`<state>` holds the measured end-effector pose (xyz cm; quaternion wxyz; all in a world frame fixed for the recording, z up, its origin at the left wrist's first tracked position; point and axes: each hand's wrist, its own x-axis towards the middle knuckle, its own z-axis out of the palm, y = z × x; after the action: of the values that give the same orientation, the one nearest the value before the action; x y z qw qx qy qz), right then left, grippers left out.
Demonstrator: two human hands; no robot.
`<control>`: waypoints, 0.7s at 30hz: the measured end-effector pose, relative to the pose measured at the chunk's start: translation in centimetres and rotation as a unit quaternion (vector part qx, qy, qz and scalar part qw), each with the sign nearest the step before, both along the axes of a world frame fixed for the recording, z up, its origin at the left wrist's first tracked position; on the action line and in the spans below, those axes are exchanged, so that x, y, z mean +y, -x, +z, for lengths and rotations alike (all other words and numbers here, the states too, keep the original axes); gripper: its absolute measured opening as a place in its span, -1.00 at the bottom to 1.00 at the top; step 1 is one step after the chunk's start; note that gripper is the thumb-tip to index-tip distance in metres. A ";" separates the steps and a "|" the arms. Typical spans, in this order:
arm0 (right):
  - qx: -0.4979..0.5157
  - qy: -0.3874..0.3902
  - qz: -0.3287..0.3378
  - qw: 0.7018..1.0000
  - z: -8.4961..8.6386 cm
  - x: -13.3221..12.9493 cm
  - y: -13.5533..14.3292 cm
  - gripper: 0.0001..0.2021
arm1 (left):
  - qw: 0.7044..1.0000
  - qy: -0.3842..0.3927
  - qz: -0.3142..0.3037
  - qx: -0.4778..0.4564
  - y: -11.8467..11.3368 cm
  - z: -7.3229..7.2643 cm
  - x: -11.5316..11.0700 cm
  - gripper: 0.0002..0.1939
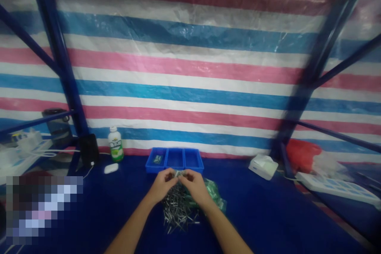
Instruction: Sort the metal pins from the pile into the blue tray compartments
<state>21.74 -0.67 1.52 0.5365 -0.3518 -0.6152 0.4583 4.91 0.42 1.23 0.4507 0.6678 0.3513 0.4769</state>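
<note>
My left hand (163,184) and my right hand (194,185) meet in front of the blue tray, fingertips pinched on a small, clear, shiny piece that looks like a little plastic bag (177,173). The fingers partly cover it. Under my hands lies a loose heap of thin metal pins (177,214), some spread toward the front. Beside the heap, partly behind my right wrist, is a crumpled green plastic bag (214,195). The blue three-compartment tray (175,159) stands just beyond my fingertips, with a small printed packet (158,159) in its left compartment.
Toward the back left stand a white bottle with a green label (115,145), a white oval case (111,168) and a black device (88,151). A tissue pack (263,166) sits at right, near a power strip (339,190) and a red bag (302,154). Blue posts flank the table.
</note>
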 end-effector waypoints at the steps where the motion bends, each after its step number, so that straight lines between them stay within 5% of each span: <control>1: -0.005 -0.001 -0.005 1.000 0.0 0.0 0.0 -0.83 | 1.000 -0.001 -0.001 0.001 -0.1 0.1 -0.1 -0.76; 13: 0.009 0.011 -0.003 1.000 -0.4 0.5 -0.2 -0.78 | 1.000 -0.020 -0.002 0.023 0.2 0.2 -0.1 -0.77; 18: -0.082 -0.084 -0.096 0.988 -0.2 0.3 -0.6 -0.81 | 0.986 -0.095 0.102 0.091 0.4 0.3 0.1 -0.78; 21: -0.127 -0.072 -0.118 0.982 0.0 -0.2 -0.6 -0.79 | 0.988 -0.068 0.103 0.091 0.3 0.1 0.0 -0.72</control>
<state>22.33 -0.84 1.48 0.5282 -0.4380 -0.6635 0.2981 4.57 0.44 1.35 0.3194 0.6978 0.4245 0.4805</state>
